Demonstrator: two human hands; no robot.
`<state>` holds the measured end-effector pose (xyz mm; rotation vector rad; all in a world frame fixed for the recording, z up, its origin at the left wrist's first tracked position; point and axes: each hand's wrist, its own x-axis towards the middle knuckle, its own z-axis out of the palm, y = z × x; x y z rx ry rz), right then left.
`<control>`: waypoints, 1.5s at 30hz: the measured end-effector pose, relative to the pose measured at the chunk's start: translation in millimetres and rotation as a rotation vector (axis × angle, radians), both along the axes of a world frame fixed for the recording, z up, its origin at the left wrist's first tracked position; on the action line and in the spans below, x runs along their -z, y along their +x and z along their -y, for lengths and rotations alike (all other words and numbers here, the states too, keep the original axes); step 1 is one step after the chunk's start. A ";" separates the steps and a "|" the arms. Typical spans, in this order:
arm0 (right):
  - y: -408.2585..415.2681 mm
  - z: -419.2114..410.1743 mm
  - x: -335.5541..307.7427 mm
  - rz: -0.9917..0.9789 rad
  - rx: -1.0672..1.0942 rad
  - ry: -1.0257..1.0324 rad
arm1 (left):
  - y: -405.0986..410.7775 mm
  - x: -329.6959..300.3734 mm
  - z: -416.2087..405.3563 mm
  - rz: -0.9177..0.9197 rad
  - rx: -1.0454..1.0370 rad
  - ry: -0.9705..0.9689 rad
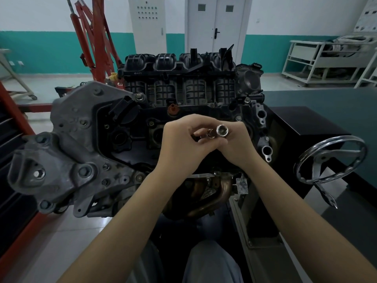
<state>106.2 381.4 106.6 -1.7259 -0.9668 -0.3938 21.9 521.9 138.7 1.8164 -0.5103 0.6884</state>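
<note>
Both hands meet right over the middle of the engine [130, 123], and the thing to watch is the socket [222, 130]. It is a short chrome cylinder, bright and polished, with its open mouth turned up toward the camera so the dark hollow and the ridged inner wall catch the light. The right hand [239, 144] has it, fingers curled round the barrel from below, so only the rim and the top of the tube show. Just beside it, touching or very nearly so, sits a smaller metal piece [210, 134], rounded, duller and slightly brownish, too small to name for sure. The left hand [181, 144] pinches that one, fingers bent in tight and knuckles up. The two hands press together at the heels, held above the black valve cover and not resting on it. Behind them an orange cap [172, 109] pokes up from the cover, and farther back the ribbed black intake manifold [179, 66] runs across the top. Off to the left hangs the heavy grey mounting bracket [61, 160], studded with bolts. Below the wrists the discoloured exhaust manifold [214, 195] curls downward. To the right a shiny handwheel [330, 158] stands well apart from the hands, and a red hoist [91, 37] rises at the back left.
</note>
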 end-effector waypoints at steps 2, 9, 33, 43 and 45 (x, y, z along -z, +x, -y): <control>-1.8 -0.7 -1.0 0.034 -0.006 0.000 | 0.9 0.6 0.6 0.016 -0.048 -0.032; -0.8 1.6 -0.5 0.007 0.016 0.003 | 1.8 1.6 -3.8 -0.020 0.084 -0.054; 0.7 0.2 0.8 -0.007 0.014 0.020 | 1.6 2.3 0.8 0.003 0.022 0.002; -0.4 -0.9 -0.7 -0.006 0.007 -0.004 | 1.2 0.5 -2.5 -0.021 0.138 -0.014; 1.4 -0.1 1.2 -0.001 0.021 0.015 | 1.0 0.7 -0.4 0.009 0.057 0.017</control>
